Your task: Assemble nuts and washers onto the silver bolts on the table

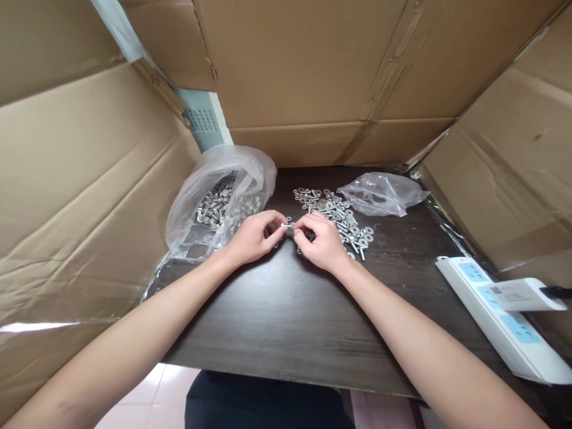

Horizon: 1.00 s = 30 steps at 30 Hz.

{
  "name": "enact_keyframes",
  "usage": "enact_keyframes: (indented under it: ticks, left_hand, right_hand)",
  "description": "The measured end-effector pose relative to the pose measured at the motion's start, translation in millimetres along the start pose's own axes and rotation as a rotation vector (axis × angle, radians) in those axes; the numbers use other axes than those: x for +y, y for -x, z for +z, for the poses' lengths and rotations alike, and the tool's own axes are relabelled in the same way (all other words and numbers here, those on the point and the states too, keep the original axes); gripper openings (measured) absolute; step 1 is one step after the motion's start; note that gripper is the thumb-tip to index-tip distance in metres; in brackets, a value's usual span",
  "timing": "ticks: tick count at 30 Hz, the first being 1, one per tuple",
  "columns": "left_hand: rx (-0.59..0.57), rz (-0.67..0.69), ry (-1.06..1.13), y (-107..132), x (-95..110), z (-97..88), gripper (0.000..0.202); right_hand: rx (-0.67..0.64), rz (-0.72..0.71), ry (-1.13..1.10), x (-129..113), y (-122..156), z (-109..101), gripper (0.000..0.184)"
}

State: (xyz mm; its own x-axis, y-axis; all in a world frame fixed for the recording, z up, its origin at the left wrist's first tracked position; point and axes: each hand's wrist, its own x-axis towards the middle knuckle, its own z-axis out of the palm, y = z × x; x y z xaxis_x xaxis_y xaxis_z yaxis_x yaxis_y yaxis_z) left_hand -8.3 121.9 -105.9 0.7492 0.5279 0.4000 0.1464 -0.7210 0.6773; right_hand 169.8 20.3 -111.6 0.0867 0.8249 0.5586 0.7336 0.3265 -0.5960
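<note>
Both hands meet over the far middle of the dark wooden desk [286,322], with the forearms running in from the near corners. The left hand [254,239] and the right hand [322,244] each pinch one end of a small bolt [286,225], which lies level between their fingertips just above the desk top. The grip of the left hand is clenched on the bolt's left end with thumb and forefinger. The grip of the right hand is closed on its right end with the other fingers curled under; whether it also holds a nut or washer there is too small to tell. Just beyond and to the right of the right hand lies a heap of loose bolts and washers [336,210], spread flat on the desk and reaching to the knuckles. To the left of the left hand sits a clear plastic bag [210,179], open and slumped, with more bolts showing inside it. A second plastic bag [383,194], crumpled and flat, lies at the far right, just beside the heap. A white power strip [496,322] rests along the right edge of the desk, well apart from the hands. Cardboard sheets [308,65] stand around the desk on the left, far and right sides.
</note>
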Motion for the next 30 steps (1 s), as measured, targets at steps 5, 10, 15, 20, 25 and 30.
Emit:
enact_keyframes:
  ticks: [5,10,15,20,25,30]
  left_hand:
    - [-0.016,0.016,-0.009,-0.2,-0.3,0.4,0.015]
    - [-0.023,0.013,-0.011,0.0,-0.7,0.2,0.014]
    - [-0.029,0.019,-0.012,0.3,0.1,-0.1,0.015]
    - [-0.025,0.019,-0.006,0.1,0.7,0.4,0.015]
    - [-0.003,0.001,0.016,0.3,2.1,0.3,0.016]
    - [0.012,0.0,0.01,-0.2,3.2,-0.2,0.017]
  right_hand:
    - [0.007,-0.007,0.0,-0.6,-0.2,-0.2,0.018]
    - [0.014,-0.008,-0.003,-1.0,-0.3,-0.3,0.018]
    - [0.073,-0.029,-0.021,-1.5,-0.5,0.3,0.015]
    - [0.079,-0.042,-0.03,-1.1,-0.4,1.1,0.014]
    - [0.087,-0.032,-0.023,2.3,0.4,2.5,0.015]
    - [0.081,-0.019,-0.008,3.5,0.3,2.6,0.016]
